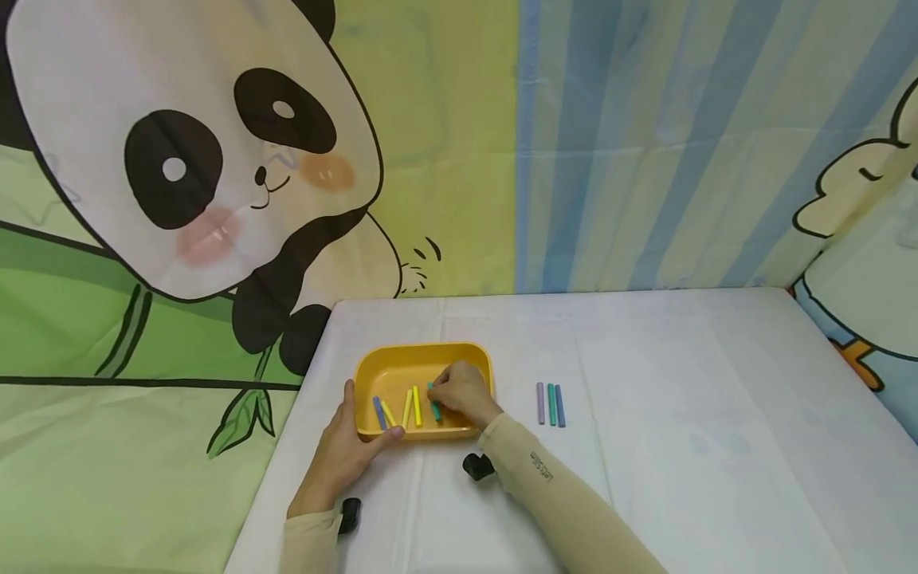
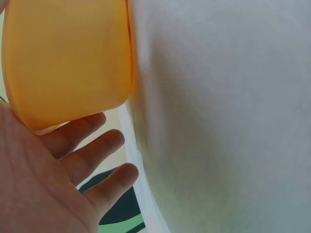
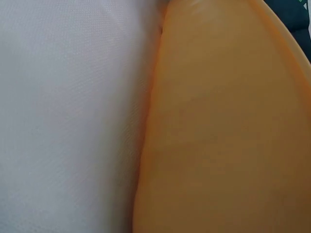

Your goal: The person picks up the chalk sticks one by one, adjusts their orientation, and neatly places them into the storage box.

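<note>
Green stick [image 1: 436,412] pinched by right hand [image 1: 464,393], inside yellow tray [image 1: 402,368], left hand [image 1: 340,453] spread against its side

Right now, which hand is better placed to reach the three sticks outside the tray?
Probably the right hand: it is nearer the three sticks, though it seems to pinch a green stick in the yellow tray. The left hand touches the tray's left end, farther off.

On the bench [image 1: 681,454], sticks [image 1: 417,406] are lying in the tray [image 1: 402,371]. I'm holding my left hand [image 1: 340,450] at its left end, my right hand [image 1: 464,392] over its right; loose sticks [image 1: 551,404] are lying further right.
</note>
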Tool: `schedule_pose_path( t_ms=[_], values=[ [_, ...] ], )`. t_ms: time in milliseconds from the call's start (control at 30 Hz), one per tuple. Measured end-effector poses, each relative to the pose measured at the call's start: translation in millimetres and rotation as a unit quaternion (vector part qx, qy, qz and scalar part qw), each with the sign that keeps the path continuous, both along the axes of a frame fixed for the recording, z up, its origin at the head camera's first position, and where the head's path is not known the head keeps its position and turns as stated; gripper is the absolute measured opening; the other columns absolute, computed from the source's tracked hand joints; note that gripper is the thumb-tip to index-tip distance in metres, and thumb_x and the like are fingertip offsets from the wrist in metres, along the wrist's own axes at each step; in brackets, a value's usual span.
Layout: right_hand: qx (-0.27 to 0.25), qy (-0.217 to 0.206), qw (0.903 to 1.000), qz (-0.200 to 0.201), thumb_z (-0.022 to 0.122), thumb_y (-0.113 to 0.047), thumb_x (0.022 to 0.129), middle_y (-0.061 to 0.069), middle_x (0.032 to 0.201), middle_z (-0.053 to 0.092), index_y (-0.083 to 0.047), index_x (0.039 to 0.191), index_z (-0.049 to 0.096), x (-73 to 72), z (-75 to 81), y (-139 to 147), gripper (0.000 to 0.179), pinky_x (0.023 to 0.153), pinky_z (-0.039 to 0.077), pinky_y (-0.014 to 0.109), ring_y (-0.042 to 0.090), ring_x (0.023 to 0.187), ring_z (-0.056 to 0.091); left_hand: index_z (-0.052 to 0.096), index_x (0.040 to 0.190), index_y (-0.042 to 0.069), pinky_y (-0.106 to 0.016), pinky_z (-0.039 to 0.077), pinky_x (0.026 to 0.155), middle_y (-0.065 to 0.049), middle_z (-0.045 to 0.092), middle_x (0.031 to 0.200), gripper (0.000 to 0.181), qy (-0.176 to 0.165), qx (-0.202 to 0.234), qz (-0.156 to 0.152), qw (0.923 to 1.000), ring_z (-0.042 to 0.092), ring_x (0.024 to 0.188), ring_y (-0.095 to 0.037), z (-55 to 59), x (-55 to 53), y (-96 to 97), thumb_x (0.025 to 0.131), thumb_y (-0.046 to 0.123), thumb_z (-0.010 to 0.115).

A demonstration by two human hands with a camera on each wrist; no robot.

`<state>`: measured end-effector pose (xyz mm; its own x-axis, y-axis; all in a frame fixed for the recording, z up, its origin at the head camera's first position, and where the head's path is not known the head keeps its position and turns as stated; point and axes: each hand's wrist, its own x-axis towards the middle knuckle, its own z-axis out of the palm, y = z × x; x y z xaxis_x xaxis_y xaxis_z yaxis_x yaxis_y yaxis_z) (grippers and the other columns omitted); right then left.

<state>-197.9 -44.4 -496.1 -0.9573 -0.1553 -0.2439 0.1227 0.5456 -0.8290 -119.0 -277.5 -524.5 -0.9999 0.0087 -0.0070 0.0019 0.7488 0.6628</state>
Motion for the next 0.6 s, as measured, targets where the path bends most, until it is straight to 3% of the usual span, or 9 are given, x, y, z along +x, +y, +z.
schedule_pose_path(
  t_ms=[333,600],
  values=[
    [-0.012,-0.009,0.9999,0.004,0.079,-0.013,0.084,0.000,0.056,0.058,-0.006,0.073,0.075,1.1,-1.7,-2.0,0.013,0.045,0.035,0.020,0.011,0.051,0.049,-0.013,0.162,0.022,-0.059,0.027,0.117,-0.020,0.015,0.167,0.130,0.002,-0.001,0.000,1.0000,0.025,0.149,-0.040,0.7,1.0,1.6,0.079,0.068,0.076],
    [-0.004,-0.008,1.0000,-0.002,0.079,-0.012,0.081,0.002,0.062,0.062,-0.009,0.074,0.074,0.8,-2.5,-2.5,0.010,0.049,0.041,0.021,0.013,0.056,0.054,-0.012,0.162,0.021,-0.059,0.026,0.117,-0.018,0.014,0.167,0.130,-0.003,0.001,0.004,1.0000,0.023,0.150,-0.039,1.4,1.3,1.6,0.079,0.069,0.075]
  ],
)
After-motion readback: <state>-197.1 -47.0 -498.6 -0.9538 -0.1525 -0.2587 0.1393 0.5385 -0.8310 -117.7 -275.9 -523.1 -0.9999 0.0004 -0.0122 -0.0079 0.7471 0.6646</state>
